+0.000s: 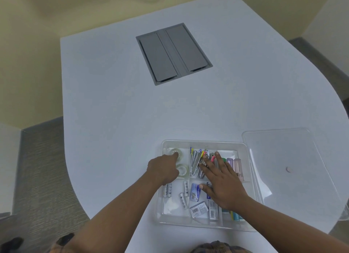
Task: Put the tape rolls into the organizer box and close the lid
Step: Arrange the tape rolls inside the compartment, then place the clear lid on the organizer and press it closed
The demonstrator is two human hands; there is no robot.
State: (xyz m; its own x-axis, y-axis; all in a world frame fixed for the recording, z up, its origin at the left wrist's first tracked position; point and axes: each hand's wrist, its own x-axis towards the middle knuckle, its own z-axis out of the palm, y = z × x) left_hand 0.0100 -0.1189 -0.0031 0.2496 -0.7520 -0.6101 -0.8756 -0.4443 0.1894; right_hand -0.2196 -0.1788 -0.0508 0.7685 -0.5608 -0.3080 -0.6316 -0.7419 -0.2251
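Observation:
A clear plastic organizer box [205, 143] sits at the table's near edge. Two clear tape rolls lie in its far-left compartment: the far tape roll [179, 152] and the near tape roll [183, 170]. My left hand [164, 169] reaches into that compartment with its fingers curled. Its index fingertip rests on the far roll and its thumb lies beside the near roll, gripping neither. My right hand [221, 183] is spread flat, palm down, over the middle compartments. The clear lid [289, 162] lies flat on the table, right of the box.
The box also holds staplers and clips [196, 162], batteries [184, 194], staple packets [198, 209] and coloured items at the right. A grey cable hatch [173, 52] is set into the white table [113, 101] further back. The table edge curves away on the left.

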